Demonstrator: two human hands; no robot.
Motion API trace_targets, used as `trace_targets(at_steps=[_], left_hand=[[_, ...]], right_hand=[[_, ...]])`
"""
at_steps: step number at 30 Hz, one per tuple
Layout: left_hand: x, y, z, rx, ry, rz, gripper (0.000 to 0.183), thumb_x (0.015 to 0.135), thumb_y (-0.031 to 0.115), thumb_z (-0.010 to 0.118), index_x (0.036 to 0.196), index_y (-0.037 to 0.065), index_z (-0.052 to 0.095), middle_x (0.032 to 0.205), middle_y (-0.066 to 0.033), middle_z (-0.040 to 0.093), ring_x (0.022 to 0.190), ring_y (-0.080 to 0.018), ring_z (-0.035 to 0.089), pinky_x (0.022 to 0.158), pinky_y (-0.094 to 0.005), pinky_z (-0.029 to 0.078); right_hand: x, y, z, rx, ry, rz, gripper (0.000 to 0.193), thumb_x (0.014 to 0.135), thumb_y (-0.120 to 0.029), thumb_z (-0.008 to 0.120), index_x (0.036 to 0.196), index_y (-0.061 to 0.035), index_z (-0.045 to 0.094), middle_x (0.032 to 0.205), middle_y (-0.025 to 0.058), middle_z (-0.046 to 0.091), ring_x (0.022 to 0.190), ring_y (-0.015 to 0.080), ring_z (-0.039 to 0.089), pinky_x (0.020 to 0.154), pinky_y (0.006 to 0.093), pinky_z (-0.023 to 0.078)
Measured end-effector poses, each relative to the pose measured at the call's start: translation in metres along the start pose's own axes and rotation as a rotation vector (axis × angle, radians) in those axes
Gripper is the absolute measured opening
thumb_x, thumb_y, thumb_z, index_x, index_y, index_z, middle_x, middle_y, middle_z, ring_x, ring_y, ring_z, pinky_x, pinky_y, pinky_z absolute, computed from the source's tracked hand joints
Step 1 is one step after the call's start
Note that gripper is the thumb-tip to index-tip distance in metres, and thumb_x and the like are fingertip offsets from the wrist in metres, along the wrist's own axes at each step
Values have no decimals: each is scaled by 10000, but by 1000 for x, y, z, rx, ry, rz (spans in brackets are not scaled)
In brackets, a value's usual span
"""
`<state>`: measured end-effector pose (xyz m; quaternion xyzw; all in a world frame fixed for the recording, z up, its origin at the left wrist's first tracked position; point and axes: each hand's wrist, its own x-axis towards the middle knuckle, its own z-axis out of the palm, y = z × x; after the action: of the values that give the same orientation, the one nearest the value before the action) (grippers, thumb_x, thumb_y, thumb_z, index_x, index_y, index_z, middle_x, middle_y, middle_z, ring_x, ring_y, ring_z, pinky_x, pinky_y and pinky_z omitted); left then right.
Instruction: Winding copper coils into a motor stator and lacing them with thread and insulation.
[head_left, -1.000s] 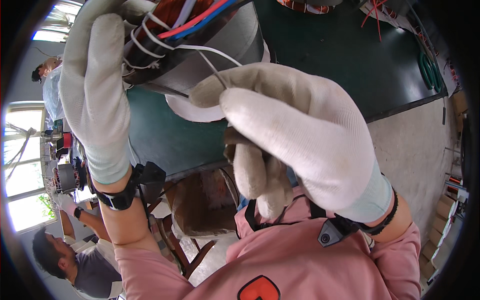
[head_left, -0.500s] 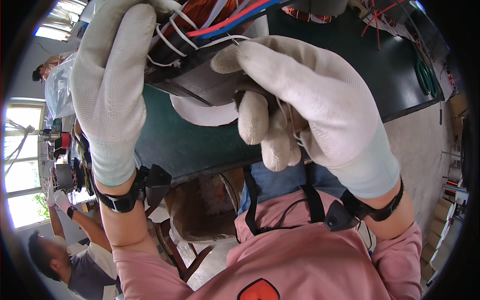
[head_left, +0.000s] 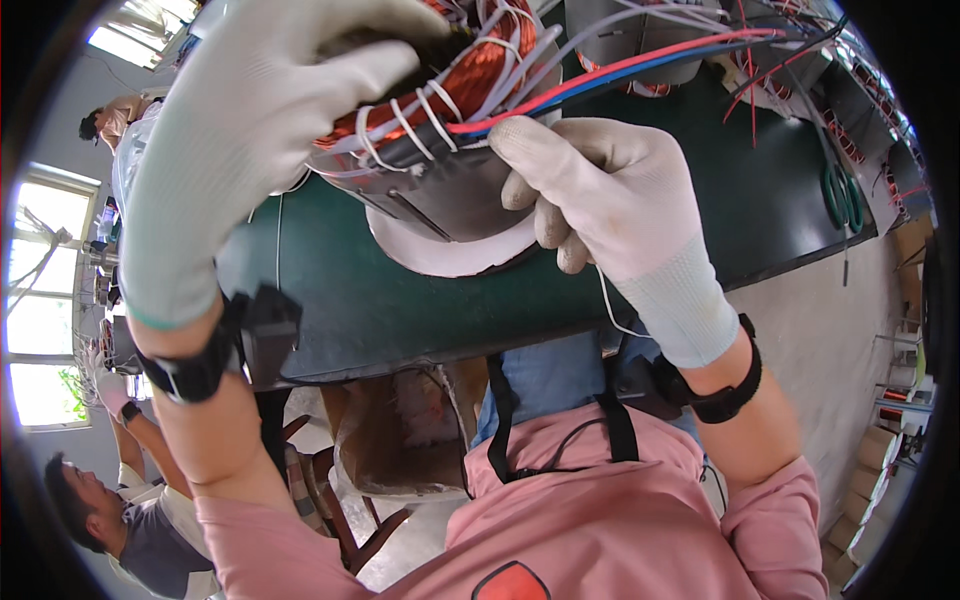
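A grey metal motor stator (head_left: 450, 190) with copper windings (head_left: 480, 80) tied by white cord rests on a white disc (head_left: 450, 262) on the dark green table (head_left: 330, 300). My left hand (head_left: 250, 130), in a white glove, lies over the top left of the stator and grips it. My gloved right hand (head_left: 600, 195) presses against the stator's right side, fingers curled, with a thin white cord (head_left: 605, 300) hanging from it. Red, blue and white leads (head_left: 620, 70) run off to the right.
More wound stators (head_left: 650, 50) and loose wires lie at the table's far side, and green rings (head_left: 838, 195) sit at the right edge. A wooden chair (head_left: 400, 440) stands under the table. Two other people are at the left, one below (head_left: 110, 520) and one far back (head_left: 110, 120).
My right hand has gone from pulling a thin needle and cord toward me to resting against the stator's side. The view has shifted, showing more of the windings.
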<state>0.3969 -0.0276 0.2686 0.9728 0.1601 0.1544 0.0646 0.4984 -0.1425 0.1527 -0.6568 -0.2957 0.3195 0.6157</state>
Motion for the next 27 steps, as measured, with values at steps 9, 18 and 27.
trace_targets(at_steps=[9,18,27], left_hand=[[51,-69,-8,-70,-614,227,310,1047,205,507,1184,-13,680,1031,-105,693,956,-142,621,870,-280,488],[12,-30,-16,-133,-212,6,257,960,214,606,1072,11,719,892,-70,716,727,-107,619,669,-241,481],[-31,-115,37,-177,126,330,320,1072,173,427,1295,23,600,1122,-80,679,892,-198,648,830,-294,531]], right_hand=[[-2,-6,2,14,-11,19,447,916,-404,714,743,8,711,543,-6,535,492,44,506,462,223,397],[-15,-6,-3,195,-119,4,360,967,-261,661,724,2,686,573,-36,551,529,19,489,489,200,364],[-57,15,6,-27,-272,-431,172,915,-21,628,793,51,725,627,26,621,505,29,480,457,211,334]])
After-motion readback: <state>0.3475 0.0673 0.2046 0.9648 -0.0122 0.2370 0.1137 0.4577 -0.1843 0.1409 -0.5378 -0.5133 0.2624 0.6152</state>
